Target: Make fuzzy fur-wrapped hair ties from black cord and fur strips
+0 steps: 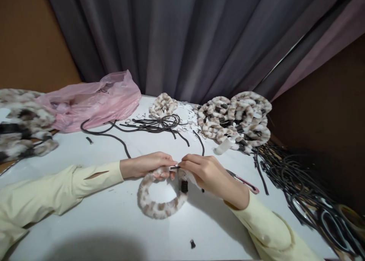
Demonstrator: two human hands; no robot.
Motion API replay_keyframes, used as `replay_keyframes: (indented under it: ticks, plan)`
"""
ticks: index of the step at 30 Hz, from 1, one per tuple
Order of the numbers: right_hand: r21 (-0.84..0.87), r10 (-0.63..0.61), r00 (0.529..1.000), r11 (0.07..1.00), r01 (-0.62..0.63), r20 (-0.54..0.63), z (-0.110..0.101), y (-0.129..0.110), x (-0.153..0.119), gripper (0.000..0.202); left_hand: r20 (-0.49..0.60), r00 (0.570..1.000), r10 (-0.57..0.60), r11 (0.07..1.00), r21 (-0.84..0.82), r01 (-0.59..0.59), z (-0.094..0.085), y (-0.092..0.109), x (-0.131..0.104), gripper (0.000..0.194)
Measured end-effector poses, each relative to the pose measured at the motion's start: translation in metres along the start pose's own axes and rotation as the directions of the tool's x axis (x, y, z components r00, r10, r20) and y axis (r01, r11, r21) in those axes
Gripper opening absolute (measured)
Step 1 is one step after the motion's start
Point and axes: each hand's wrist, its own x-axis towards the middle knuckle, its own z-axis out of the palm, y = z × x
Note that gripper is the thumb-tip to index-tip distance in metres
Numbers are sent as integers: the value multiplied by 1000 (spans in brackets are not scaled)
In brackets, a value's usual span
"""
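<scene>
A fluffy white and brown ring (161,210) hangs below my two hands, with a black coiled band (184,186) on its right side. My left hand (151,164) pinches the ring's upper left end. Between my fingertips runs a short piece of black cord (175,167). My right hand (203,171) is closed at the cord's right end, by the ring's upper right part; its fingers partly hide what they grip. Scissors with pink handles (249,185) lie on the table, partly behind my right wrist.
Black cords (155,124) and a small furry ring (163,105) lie at the back middle. A pink plastic bag (97,101) and furry pieces (27,120) are at left. Furry rings (248,112), a white bottle (225,145) and a cord heap (293,177) are at right.
</scene>
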Motion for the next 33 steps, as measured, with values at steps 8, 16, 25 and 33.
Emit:
replay_keyframes:
  ticks: [8,16,25,33]
  plan:
    - [-47,-77,997,996,76,-22,11,8,5,27,36,995,92,993,77,-94,1,-2,-2,49]
    - [8,-98,990,995,99,-98,10,14,6,32,33,992,118,988,94,-121,3,-4,-4,35]
    - [23,-86,990,996,89,-116,14,16,5,26,-113,962,248,937,280,-208,7,-15,-1,21]
    - [-100,-159,972,985,143,-176,13,15,5,28,-109,810,576,540,795,-277,12,-29,-9,7]
